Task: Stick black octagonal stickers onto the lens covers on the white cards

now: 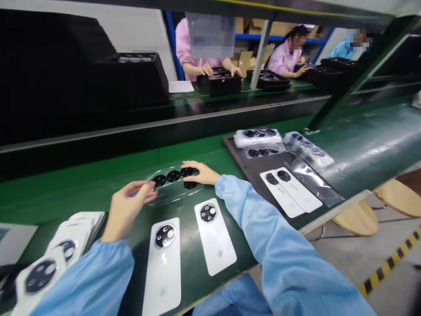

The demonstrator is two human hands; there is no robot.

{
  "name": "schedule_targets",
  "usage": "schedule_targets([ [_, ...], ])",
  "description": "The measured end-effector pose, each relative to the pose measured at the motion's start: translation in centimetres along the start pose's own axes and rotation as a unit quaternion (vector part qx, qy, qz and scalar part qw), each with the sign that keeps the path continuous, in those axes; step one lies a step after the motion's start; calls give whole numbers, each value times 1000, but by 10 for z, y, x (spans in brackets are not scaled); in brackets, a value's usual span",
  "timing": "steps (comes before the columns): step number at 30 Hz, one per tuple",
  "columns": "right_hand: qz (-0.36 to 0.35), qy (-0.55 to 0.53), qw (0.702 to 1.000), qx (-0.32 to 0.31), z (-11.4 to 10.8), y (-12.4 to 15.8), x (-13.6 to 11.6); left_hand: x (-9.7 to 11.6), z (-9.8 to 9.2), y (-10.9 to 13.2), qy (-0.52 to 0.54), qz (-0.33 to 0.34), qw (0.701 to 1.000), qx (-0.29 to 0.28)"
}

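A clear plastic sheet (171, 199) with several round black lens covers (173, 176) lies on the green bench. My left hand (130, 204) pinches its left edge, thumb against fingers. My right hand (202, 173) is at the right end, with thumb and fingers bent around a black lens cover (187, 171); the exact contact is hard to make out. Nearer to me lie two white phone back panels with round black camera areas: the left panel (162, 272) and the right panel (219, 243), side by side and apart.
Stacked white panels (74, 232) stand at the left. On the right, a dark tray (250, 169) bears bagged lens covers (258, 138) and two overlapping white panels (289, 193). A bagged bundle (307, 149) lies beside them. Beyond the ledge, co-workers handle black boxes (220, 83).
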State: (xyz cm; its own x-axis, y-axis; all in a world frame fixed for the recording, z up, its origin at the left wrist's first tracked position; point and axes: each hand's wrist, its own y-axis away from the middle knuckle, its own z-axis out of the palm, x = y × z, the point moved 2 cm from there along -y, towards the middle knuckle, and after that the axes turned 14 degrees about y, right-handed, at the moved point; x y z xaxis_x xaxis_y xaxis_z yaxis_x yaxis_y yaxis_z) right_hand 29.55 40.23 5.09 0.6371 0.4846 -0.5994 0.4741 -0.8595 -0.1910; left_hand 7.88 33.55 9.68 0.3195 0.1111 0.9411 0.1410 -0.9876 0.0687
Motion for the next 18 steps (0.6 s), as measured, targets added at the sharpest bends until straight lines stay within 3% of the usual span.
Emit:
schedule_targets([
  [2,-11,-20,999,29,-8,3,-13,-1,-4,8,127,-55,990,-17],
  [5,-49,-52,997,35,-13,13,-43,0,-1,22,287,-146,946,-36],
  [9,-124,-93,987,-30,-10,35,-84,4,8,35,322,-180,926,-83],
  [11,-135,-82,986,-56,-9,46,-98,5,11,40,286,-139,937,-141],
  [14,-129,-78,987,-55,-12,61,-108,8,15,48,189,11,958,-214],
  [16,-119,-90,988,-32,-14,69,-108,11,17,53,130,96,961,-226],
  [18,-104,-113,988,-17,-13,74,-105,12,19,58,117,118,959,-230],
])
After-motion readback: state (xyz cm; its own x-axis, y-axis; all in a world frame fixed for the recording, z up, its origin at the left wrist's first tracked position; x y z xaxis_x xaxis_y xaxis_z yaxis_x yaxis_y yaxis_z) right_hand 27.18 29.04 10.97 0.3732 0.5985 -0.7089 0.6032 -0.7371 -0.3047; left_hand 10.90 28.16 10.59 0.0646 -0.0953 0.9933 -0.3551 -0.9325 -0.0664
